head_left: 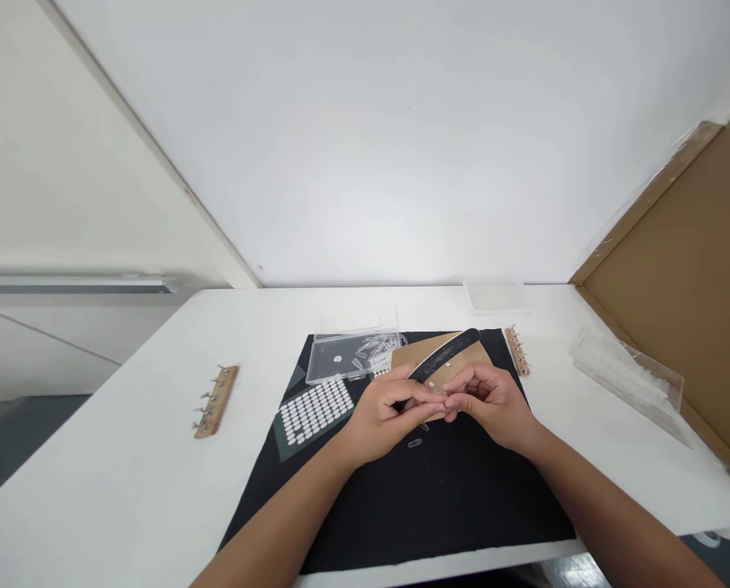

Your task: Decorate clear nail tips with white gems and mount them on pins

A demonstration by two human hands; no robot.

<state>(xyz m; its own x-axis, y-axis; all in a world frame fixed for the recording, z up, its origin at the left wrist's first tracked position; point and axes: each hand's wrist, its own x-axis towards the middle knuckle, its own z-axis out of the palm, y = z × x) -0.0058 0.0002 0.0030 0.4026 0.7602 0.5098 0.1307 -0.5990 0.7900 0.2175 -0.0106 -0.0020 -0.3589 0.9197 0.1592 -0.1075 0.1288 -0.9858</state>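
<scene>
My left hand [395, 412] is closed, with a black curved nail file [443, 358] sticking up and to the right from behind its fingers. My right hand [487, 404] is pinched shut, its fingertips meeting those of the left. Whatever small thing lies between the fingertips is hidden. Under both hands is a brown card [411, 353] with small white pieces on it. A clear false nail tip [415, 443] lies on the black cloth [438, 506] just below the hands.
Left of the hands lies a sheet of white oval stickers [317, 411]. Behind it an open clear case [322, 359] holds loose nail tips. Wooden strips with metal pegs stand left [216, 402] and right [517, 351]. A clear box [631, 377] and cardboard [677, 286] are at right.
</scene>
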